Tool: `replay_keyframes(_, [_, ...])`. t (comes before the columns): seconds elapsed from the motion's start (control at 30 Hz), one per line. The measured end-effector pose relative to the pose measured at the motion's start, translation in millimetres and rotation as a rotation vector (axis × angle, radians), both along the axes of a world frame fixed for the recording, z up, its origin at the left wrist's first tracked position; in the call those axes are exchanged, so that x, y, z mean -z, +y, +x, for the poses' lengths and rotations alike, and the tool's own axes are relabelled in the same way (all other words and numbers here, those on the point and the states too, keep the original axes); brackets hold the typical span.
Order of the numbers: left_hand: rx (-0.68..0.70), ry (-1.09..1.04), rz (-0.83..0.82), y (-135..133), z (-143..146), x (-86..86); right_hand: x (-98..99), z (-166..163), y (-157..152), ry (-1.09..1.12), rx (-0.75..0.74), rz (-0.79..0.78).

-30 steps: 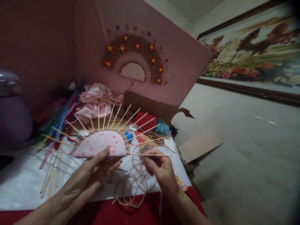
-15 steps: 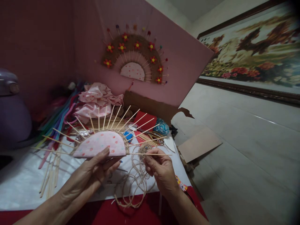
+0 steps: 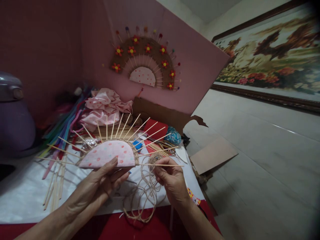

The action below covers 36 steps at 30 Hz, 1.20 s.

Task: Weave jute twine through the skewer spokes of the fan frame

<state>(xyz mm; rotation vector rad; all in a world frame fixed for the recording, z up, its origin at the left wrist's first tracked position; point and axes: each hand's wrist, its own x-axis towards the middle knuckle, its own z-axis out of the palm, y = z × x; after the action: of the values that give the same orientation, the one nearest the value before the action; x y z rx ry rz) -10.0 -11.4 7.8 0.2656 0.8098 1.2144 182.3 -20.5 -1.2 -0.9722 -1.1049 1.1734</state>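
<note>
A half-round pad of pink dotted cloth [image 3: 107, 156] has several thin wooden sticks [image 3: 140, 128] fanning out from its curved edge. My left hand [image 3: 106, 180] grips it along the flat bottom edge, thumb on the front. Brown jute twine [image 3: 143, 196] is wound at the pad's right corner and hangs in loose loops down to the table. My right hand [image 3: 170, 178] is closed in a pinch on that twine, just under the lowest right stick.
A finished twine fan with red flowers [image 3: 145, 60] hangs on the pink board behind. On the white-covered table [image 3: 22, 196] lie loose sticks [image 3: 53, 186], coloured pipe cleaners [image 3: 62, 123], pink cloth [image 3: 105, 106], a blue-green yarn ball [image 3: 172, 136]. A purple appliance [image 3: 13, 116] stands left; cardboard [image 3: 212, 155] right.
Almost nothing has moved. My right hand has shifted slightly at the twine by the lowest stick; the view has drifted a little.
</note>
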Motion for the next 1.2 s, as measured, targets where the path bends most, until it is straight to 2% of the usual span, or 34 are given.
replay_keyframes(0.37, [-0.004,-0.015,-0.007,0.7,-0.2,1.5,-2.4,-2.1,1.2,0.064,-0.018,-0.031])
replay_keyframes(0.83, [-0.005,-0.008,0.004,0.9,0.2,2.5,-1.0,2.5,3.4,-0.131,0.008,0.093])
replay_keyframes(1.2, [-0.003,0.018,0.029,1.6,-0.7,6.1,-0.4,1.0,1.5,0.013,-0.049,-0.001])
